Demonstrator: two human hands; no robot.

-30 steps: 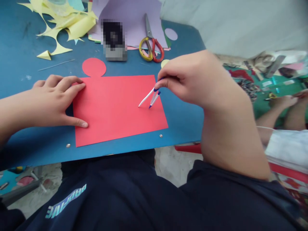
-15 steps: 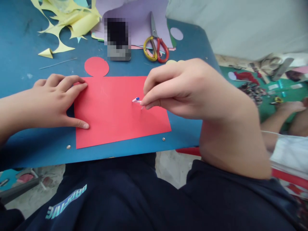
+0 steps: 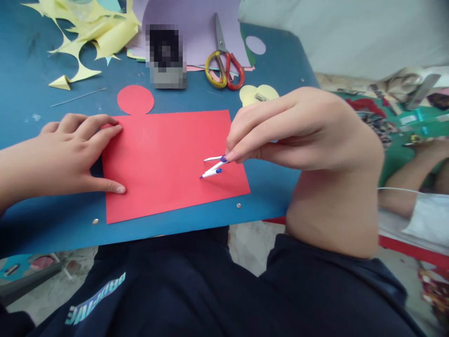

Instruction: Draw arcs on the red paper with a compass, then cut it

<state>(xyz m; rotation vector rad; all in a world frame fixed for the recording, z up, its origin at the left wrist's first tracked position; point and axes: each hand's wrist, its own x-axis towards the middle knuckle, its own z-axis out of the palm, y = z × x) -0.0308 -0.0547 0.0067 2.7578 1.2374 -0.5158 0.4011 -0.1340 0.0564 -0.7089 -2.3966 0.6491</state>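
Observation:
A red paper sheet (image 3: 168, 154) lies flat on the blue table. My left hand (image 3: 75, 152) rests over its left edge, fingers and thumb spread apart. Over the sheet's right part, my right hand (image 3: 280, 133) pinches a small white and blue compass (image 3: 214, 169) by its top; its two legs point left. Whether a tip touches the paper I cannot tell. A round red paper piece (image 3: 135, 99) adjoins the sheet's upper left edge. Behind my right hand lie yellow round paper pieces (image 3: 248, 94) with a small object on them.
Scissors (image 3: 224, 65) with yellow and red handles lie beyond the sheet, beside a pixelated object (image 3: 166, 58). Purple paper (image 3: 199, 28) and yellow scraps (image 3: 115, 37) are at the back. A thin rod (image 3: 78, 97) lies at left. Another person's arm (image 3: 414, 168) shows at right.
My right hand has moved right and slightly down with the compass, whose legs now show more fully. The yellow round pieces are more visible. My left hand still rests on the sheet.

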